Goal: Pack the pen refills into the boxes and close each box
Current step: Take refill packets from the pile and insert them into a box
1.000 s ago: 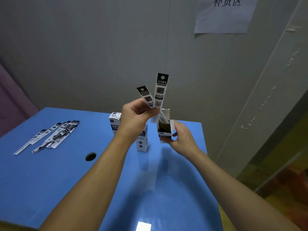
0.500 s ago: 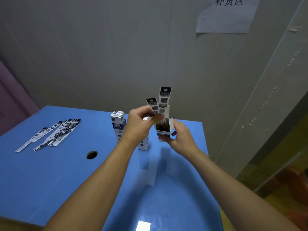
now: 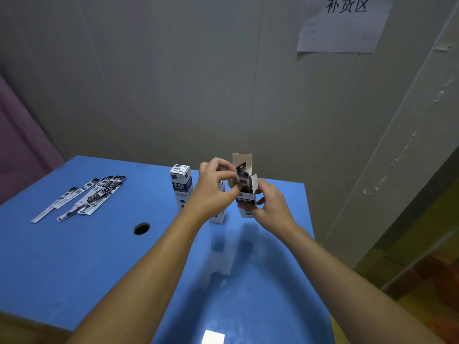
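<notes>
My right hand [image 3: 269,203] grips an upright white and blue refill box [image 3: 247,201] with its top flap standing open, above the blue table [image 3: 104,256]. My left hand [image 3: 214,188] pinches the tops of packaged pen refills [image 3: 241,175] that are sunk almost fully into that box; only their black-and-white header ends show. A closed box [image 3: 181,186] stands upright just left of my left hand. Another upright box [image 3: 218,216] is mostly hidden behind my left wrist.
Several loose packaged refills [image 3: 87,196] lie in a fan at the table's far left. A round hole [image 3: 141,228] is in the tabletop. A grey wall with a paper sign [image 3: 345,23] rises behind; the table's right edge drops off past my right arm.
The refills in my left hand have slid down into the open box; they stood tall above it a second ago and now only their tops show. Both hands have dropped lower.
</notes>
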Demonstrator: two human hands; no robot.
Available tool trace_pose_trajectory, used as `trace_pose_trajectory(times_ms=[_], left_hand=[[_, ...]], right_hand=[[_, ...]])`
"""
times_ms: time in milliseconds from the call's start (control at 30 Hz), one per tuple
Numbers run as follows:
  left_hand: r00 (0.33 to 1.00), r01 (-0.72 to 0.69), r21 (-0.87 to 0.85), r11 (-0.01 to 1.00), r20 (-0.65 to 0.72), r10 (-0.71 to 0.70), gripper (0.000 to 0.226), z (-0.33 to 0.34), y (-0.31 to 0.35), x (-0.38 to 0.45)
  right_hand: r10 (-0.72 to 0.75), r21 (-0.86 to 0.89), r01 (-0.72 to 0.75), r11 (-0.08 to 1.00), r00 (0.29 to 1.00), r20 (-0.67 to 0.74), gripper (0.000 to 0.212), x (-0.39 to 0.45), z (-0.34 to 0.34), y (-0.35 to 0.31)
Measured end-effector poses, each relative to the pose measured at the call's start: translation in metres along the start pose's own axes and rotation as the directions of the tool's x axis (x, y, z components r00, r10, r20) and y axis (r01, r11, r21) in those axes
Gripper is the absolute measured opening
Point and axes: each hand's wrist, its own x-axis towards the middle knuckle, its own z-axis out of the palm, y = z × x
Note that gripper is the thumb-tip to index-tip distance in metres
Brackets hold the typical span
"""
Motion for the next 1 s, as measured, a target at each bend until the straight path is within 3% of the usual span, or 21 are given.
trace_pose_trajectory(times_ms=[100,200,333,533,767,1000], left_hand=[[1.000,-0.007,0.029,1.000,-0.001,0.007,0.007,-0.003,-0.002,-0.001],[1.000,0.008,0.009,1.000,0.021,-0.008,0.028,-0.005,-0.001,-0.003],[0.998,0.027,-0.015,1.000,0.052,-0.027,0.027,-0.005,-0.002,-0.005],[0.978,0.185,-0.253,0.950,-0.043,-0.202,0.029,0.000,-0.020,-0.015],[0.894,0.446,-0.087,0.891,0.097,-0.438,0.017,-0.005,-0.054,-0.040],[0.817,0.572,0.054,0.819,0.049,-0.574,0.017,-0.014,-0.073,-0.068]], right_hand=[[0.004,0.000,-0.004,1.000,1.000,0.011,0.045,-0.001,-0.001,-0.001],[0.006,-0.009,-0.006,1.000,1.000,0.018,0.044,-0.003,-0.003,-0.003],[0.049,-0.002,-0.049,0.999,0.998,0.034,0.045,-0.004,-0.001,0.001],[0.223,0.028,-0.225,0.974,0.973,0.058,0.041,-0.002,-0.001,0.018],[0.436,-0.054,-0.433,0.900,0.898,0.067,0.043,0.006,-0.005,0.046],[0.481,-0.018,-0.482,0.876,0.870,0.103,0.048,0.011,-0.001,0.059]])
